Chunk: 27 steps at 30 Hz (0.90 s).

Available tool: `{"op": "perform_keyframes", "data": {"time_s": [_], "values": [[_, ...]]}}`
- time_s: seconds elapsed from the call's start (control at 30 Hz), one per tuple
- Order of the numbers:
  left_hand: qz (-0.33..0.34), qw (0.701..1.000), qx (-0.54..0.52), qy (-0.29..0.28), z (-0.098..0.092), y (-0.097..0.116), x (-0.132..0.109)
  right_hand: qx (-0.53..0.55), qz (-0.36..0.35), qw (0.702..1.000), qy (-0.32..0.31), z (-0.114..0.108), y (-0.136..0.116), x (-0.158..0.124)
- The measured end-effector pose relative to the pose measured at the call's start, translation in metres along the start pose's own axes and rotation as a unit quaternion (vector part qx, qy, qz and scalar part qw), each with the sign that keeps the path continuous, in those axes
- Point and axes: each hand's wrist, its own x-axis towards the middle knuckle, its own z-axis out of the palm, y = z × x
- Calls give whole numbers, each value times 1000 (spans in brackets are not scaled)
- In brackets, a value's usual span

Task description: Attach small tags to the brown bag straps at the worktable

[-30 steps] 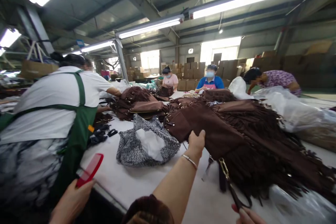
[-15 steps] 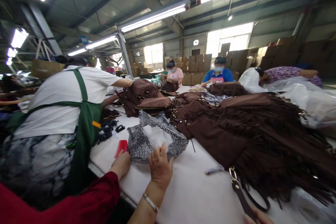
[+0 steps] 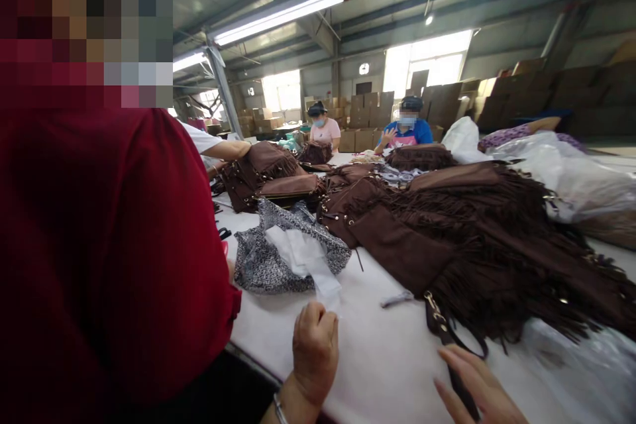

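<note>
My left hand (image 3: 315, 344), with a bracelet on its wrist, is closed in a pinch on a white translucent strip (image 3: 325, 281). The strip trails out of the mouth of a black-and-white patterned bag (image 3: 273, 271), which lies slumped on the white table. White sheets (image 3: 293, 246) show in its opening. At the lower right, my right hand (image 3: 479, 381) has a dark brown strap (image 3: 462, 387) between its thumb and fingers. A metal clasp (image 3: 432, 305) joins that strap to a heap of brown fringed bags (image 3: 472, 232).
A co-worker's red sleeve (image 3: 179, 245) fills the left side, close to the patterned bag. Clear plastic (image 3: 576, 358) lies at the lower right, and more plastic sheeting (image 3: 561, 172) behind the heap. More brown bags (image 3: 258, 172) and other workers are across the table (image 3: 377, 344).
My left hand has drawn back from the bag's opening, pulling the strip out towards me. My right hand has come further into view along the strap. The red-sleeved co-worker has moved in at left.
</note>
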Motion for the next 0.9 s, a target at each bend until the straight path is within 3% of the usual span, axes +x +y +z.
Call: {"op": "perform_keyframes", "data": {"time_s": [0.03,0.1,0.2,0.27,0.33,0.53,0.63,0.77,0.9], "values": [[6,1000,-7,-6,0,4,-2,43,38,996,-67,6,-19,3],[17,1000,-19,-13,0,10,-3,155,136,960,-192,24,-59,12],[24,999,-18,-15,1,17,0,287,257,886,-259,61,-109,37],[32,999,-8,-19,0,18,2,348,326,833,-281,83,-127,56],[44,998,-17,-30,-6,17,4,380,348,813,-271,101,-133,72],[71,980,-146,-117,-22,-15,16,384,297,848,-213,124,-121,89],[79,979,-62,-177,-6,-36,30,390,291,853,-187,130,-117,90],[102,939,22,-326,23,-53,55,395,285,855,-180,131,-119,89],[106,917,83,-375,33,-62,81,372,273,866,-194,114,-121,78]]}}
